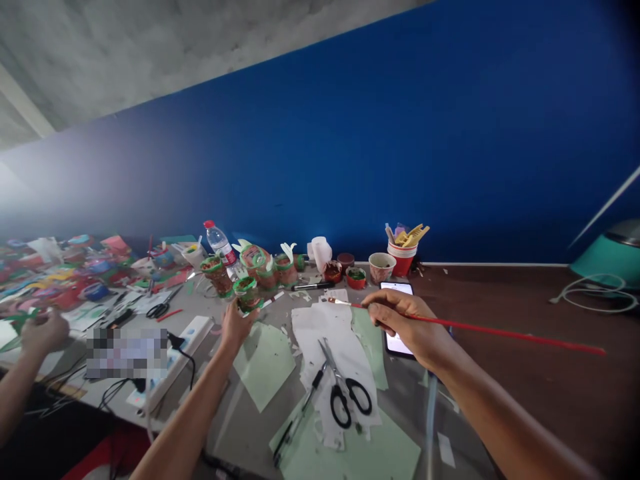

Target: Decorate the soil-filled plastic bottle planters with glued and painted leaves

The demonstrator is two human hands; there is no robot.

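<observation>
Between the fingers of my right hand [407,313] lies a thin paintbrush [500,330] with a long red handle. Its bristle end points left over white paper, and the handle runs off to the right. A phone [399,343] with a lit screen lies under this hand. My left hand [237,328] is closed around the lower part of a small green-rimmed cup [245,287], which stands upright near other decorated cups. Black-handled scissors [345,393] rest on the white paper [313,327], with a black pen [303,413] beside them.
Small paint cups [356,277], a patterned paper cup [382,267] and a red-striped cup [401,259] of plastic cutlery line the back. Green paper [265,363] lies around the middle. At left are a water bottle [219,241], power strip [187,340], cables and another person's hand [46,332].
</observation>
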